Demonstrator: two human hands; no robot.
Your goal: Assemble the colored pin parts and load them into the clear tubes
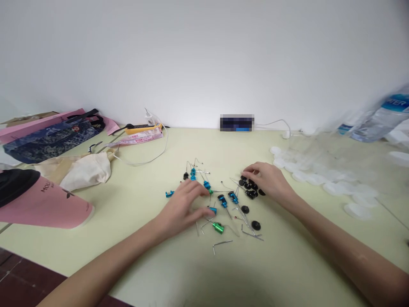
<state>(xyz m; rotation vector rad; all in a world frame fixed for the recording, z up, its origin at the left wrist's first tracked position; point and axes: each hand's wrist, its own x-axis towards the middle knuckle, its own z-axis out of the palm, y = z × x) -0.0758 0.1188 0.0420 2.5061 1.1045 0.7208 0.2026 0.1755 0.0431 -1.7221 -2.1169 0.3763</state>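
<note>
My left hand (185,207) is low over the small parts, thumb and fingers apart, around a blue metal piece (213,210). Just in front of its thumb lies a green cylinder (218,227). My right hand (266,179) reaches to a cluster of black round caps (251,186); its thumb and index finger come together at the cluster's top edge, and what they hold is too small to make out. Between the hands are blue fittings with black knobs (222,200) and thin bent metal rods (246,219). Two black caps (256,225) lie nearer me.
A pink cup (64,202) with a black lid lies at the left, by a cream cloth bag (91,170). Clear plastic with white round pieces (332,188) covers the right side. A yellow power strip (143,129) and a pixelated device (237,123) are near the wall.
</note>
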